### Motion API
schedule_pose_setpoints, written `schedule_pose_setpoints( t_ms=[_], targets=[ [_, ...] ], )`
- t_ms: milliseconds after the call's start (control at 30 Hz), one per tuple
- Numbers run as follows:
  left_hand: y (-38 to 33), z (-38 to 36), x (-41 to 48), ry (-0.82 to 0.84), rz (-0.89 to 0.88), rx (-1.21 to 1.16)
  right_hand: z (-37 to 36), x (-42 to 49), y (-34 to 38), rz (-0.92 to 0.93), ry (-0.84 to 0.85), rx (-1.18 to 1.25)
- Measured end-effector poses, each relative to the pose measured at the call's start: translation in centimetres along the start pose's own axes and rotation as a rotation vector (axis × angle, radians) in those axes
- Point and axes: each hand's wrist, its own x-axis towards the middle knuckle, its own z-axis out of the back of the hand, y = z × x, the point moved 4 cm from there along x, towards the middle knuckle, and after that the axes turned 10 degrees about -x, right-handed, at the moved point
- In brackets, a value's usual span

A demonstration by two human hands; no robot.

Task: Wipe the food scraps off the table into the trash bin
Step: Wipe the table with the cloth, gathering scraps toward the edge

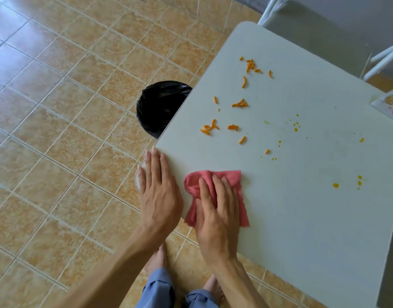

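The right hand (215, 210) lies flat on a pink cloth (233, 181) at the near left corner of the table (313, 218), fingers spread and pressing down rather than clenched — the grip here is a palm hold on the cloth, not a pinch. The left hand (157, 192) rests open on the table's left edge, holding nothing, its fingers hanging partly over the side.

The scraps (240, 104) are small orange shreds, scattered in loose clusters well beyond the cloth, toward the far left part of the top. Finer yellow specks and drips (296, 126) lie further right. The bin (162, 107), lined with a black bag, stands on the floor and is half hidden under the table's left edge, level with the nearer scraps.

The shreds look light and dry enough to roll or skip ahead of a cloth, so a broad, low sweep should gather them better than a quick flick. The drips will likely smear and need firmer pressure. The cloth is soft and limp — best kept bunched under a flat palm, with its leading edge tight to the top so nothing slips beneath. The smooth top should let everything slide easily toward the edge over the bin.
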Motion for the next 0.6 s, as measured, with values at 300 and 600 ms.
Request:
schedule_pose_setpoints(
  t_ms=[300,600],
  targets=[
    [-5.5,-2.8,0.0,0.098,-0.256,-0.055,0.0,4.7,-4.4,-0.1,-0.036,-0.021],
    [-12.0,-7.4,0.8,0.152,-0.396,-0.044,2.2,4.8,-15.0,-0.361,-0.141,-0.147]
  ],
)
